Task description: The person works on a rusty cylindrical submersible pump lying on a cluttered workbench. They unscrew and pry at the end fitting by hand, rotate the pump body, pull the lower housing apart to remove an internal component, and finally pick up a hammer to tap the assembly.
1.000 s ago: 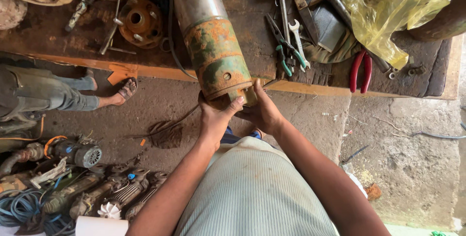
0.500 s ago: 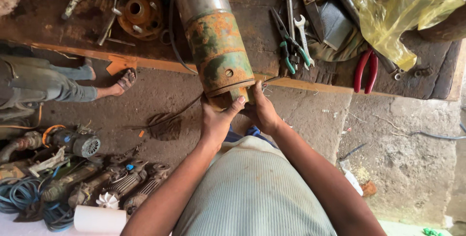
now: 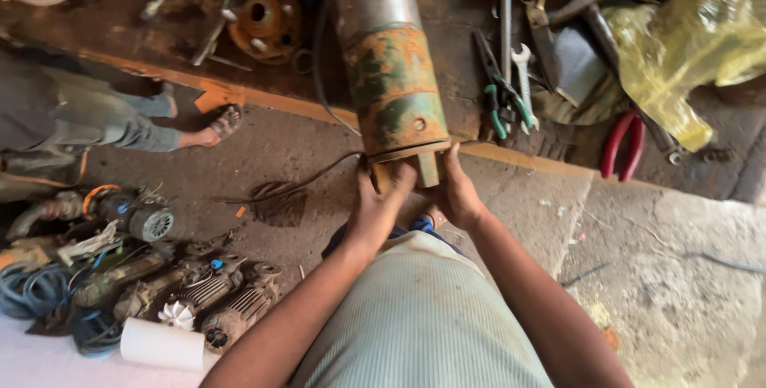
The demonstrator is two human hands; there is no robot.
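Note:
A long rusty metal cylinder [image 3: 391, 77], with patches of green paint, lies on a dark workbench [image 3: 471, 61] and juts over its front edge. Both hands grip the near end of it. My left hand [image 3: 381, 200] holds the underside of the end cap on the left. My right hand [image 3: 456, 188] clasps it from the right, thumb up along the rim. A short stub of the cylinder sticks out between the two hands. A thin dark cable [image 3: 319, 168] runs from the cylinder's end down to the floor.
Pliers and a spanner [image 3: 511, 89], red-handled pliers [image 3: 622, 144], a hammer [image 3: 503, 5] and a yellow plastic bag [image 3: 686, 45] lie on the bench. A round rusty flange [image 3: 267, 21] sits left. Another person's sandalled foot [image 3: 219, 126] rests left. Old motor parts [image 3: 191, 292] lie on the floor.
The view has shifted slightly. Both hands stay on the cylinder's end; the left hand has slid a little lower under the end cap.

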